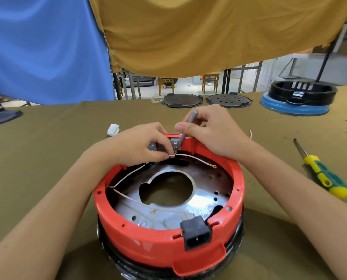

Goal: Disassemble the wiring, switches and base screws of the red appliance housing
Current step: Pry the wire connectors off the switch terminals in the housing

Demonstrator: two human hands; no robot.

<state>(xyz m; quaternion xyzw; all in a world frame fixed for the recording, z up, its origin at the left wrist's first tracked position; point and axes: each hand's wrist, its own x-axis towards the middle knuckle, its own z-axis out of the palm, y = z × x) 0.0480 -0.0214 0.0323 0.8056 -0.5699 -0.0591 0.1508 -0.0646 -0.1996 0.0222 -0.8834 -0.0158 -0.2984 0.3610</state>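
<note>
The red appliance housing [237, 190] stands upside down on the table in front of me, its metal inner plate [205, 201] exposed. A black power socket [195, 234] sits in its near rim. My left hand [140, 146] pinches a white wire [190, 157] at the switch block [174, 143] on the far rim. My right hand [211, 130] grips a thin grey tool [186, 126], whose tip points down at that block. A second thin wire [132, 200] runs across the plate toward the socket.
A yellow-green screwdriver [322, 174] lies at the right on the olive cloth [47, 138]. A white wad [113, 129] lies behind the housing. Two dark round lids [181, 100] and a black-and-blue base [302, 98] stand at the far edge. Cloth sheets hang behind.
</note>
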